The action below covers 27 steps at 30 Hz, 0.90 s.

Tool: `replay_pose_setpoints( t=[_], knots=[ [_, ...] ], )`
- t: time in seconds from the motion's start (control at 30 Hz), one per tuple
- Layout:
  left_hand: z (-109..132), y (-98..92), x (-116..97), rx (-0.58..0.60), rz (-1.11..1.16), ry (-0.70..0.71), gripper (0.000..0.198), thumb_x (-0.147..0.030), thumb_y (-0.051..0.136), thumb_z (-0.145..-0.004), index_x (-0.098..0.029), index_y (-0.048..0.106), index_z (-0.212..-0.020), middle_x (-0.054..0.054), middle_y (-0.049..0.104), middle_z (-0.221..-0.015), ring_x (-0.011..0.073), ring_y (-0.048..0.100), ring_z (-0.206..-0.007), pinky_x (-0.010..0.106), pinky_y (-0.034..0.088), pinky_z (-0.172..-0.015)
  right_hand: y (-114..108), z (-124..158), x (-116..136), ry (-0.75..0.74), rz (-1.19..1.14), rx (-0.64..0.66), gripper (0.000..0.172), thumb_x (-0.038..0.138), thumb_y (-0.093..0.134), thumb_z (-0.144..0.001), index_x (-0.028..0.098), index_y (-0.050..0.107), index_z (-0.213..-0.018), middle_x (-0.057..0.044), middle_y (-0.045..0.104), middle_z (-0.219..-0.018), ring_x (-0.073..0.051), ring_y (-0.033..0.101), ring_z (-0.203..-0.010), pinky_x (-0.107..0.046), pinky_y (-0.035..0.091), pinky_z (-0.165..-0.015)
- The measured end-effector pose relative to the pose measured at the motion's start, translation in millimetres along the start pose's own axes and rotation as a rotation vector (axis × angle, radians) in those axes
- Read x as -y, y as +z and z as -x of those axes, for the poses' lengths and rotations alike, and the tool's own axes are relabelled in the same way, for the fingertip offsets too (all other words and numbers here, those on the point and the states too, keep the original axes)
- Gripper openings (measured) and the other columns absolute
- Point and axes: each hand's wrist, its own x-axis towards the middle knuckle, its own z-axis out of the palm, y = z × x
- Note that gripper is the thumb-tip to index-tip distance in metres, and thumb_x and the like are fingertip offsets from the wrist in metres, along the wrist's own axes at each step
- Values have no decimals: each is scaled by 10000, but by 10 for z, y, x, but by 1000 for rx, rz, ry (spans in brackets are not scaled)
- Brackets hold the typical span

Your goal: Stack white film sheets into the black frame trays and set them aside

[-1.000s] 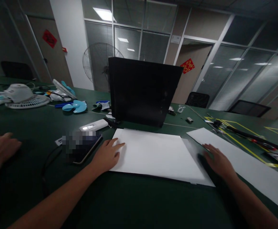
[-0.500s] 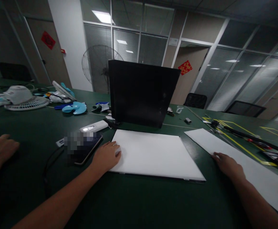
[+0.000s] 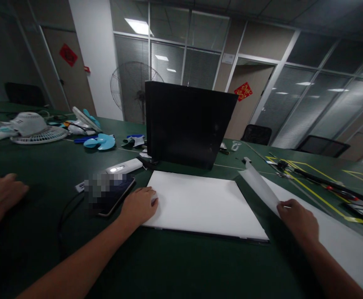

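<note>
A flat white panel (image 3: 200,205) with a thin dark edge lies on the green table in front of me. My left hand (image 3: 140,204) rests over its left edge, fingers curled and gripping it there. Farther right, my right hand (image 3: 298,220) pinches the near edge of a thin white sheet (image 3: 260,187). That edge is lifted and bent upward. Under or behind it more white sheet (image 3: 340,236) spreads across the table to the right; whether it is a separate layer, I cannot tell.
Behind the panel stands a large black screen-like panel (image 3: 190,124). A phone (image 3: 119,195) and a white device (image 3: 125,166) lie left of my left hand. Another person's hand (image 3: 3,191) rests at far left. Fan parts (image 3: 100,141) lie beyond; black rods (image 3: 321,180) lie right.
My right hand has raised the edge of the white sheet, which lay flat before and now curls up. My left hand stays on the white panel. The view has shifted slightly.
</note>
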Motion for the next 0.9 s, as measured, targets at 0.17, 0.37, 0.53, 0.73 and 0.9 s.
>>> replay_pose_setpoints(
  t=[0.17,0.37,0.53,0.73,0.9],
  knots=[
    [5,23,12,-4,-1,5,372,-339,499,-981,-210,782,-1186,139,717,-1392,351,696,-1229,489,570,-1022,63,42,98,23,6,22,647,575,288,-992,157,588,-1385,-245,729,-1024,-396,724,-856,-490,533,-730],
    [-2,11,2,2,47,-2,351,-327,516,-973,-220,786,-1171,141,714,-1397,362,688,-1236,500,557,-1027,147,-30,-76,46,-18,63,652,464,265,-996,84,589,-1413,-292,721,-1098,-407,728,-942,-520,557,-792],
    [-4,18,15,-1,46,0,350,-330,514,-973,-215,782,-1167,142,719,-1381,364,688,-1228,501,561,-1020,129,-76,-150,67,-92,19,600,389,284,-981,112,688,-1326,-252,721,-1201,-397,718,-1037,-504,567,-837],
    [1,23,19,-11,54,7,317,-311,522,-969,-236,782,-1134,123,747,-1316,340,688,-1224,469,551,-1026,-43,65,34,40,-179,-232,644,378,180,-1033,118,611,-1435,-257,658,-1349,-426,661,-1200,-557,522,-978],
    [-14,17,22,-24,67,21,337,-317,530,-965,-241,785,-1171,106,742,-1336,321,662,-1257,453,508,-1092,-65,261,290,-284,-207,-260,613,403,233,-1045,53,578,-1411,-291,638,-1345,-420,606,-1298,-555,498,-1079]
  ],
)
